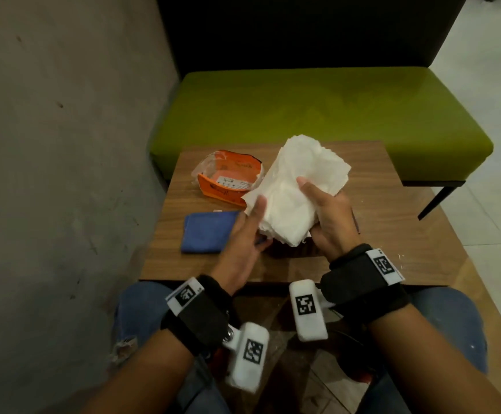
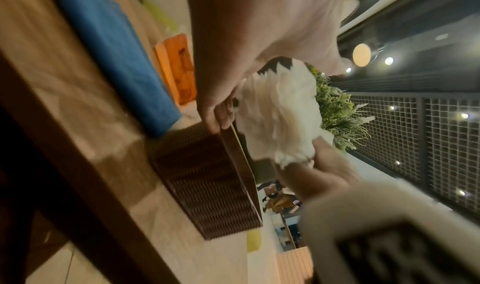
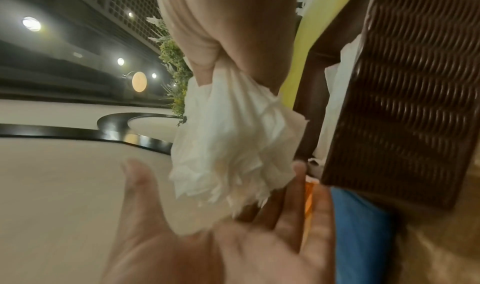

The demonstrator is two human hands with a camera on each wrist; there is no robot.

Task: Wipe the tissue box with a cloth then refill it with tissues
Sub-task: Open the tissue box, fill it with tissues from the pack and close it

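Observation:
My right hand (image 1: 326,216) grips a thick stack of white tissues (image 1: 300,186) and holds it tilted above the table. In the right wrist view the tissues (image 3: 233,140) bunch out of its fist (image 3: 233,31). My left hand (image 1: 250,225) lies open beside and under the stack. Its palm (image 3: 246,237) faces up with straight fingers, and its fingertips (image 2: 218,118) touch the rim of the dark brown woven tissue box (image 2: 207,185). In the head view the box (image 1: 291,251) is mostly hidden beneath the tissues. A folded blue cloth (image 1: 210,231) lies on the table left of the box.
An opened orange tissue wrapper (image 1: 228,177) sits at the far left of the small wooden table (image 1: 392,234). A green bench (image 1: 317,115) stands beyond the table, and a grey wall (image 1: 64,144) runs along the left. My knees are under the table's near edge.

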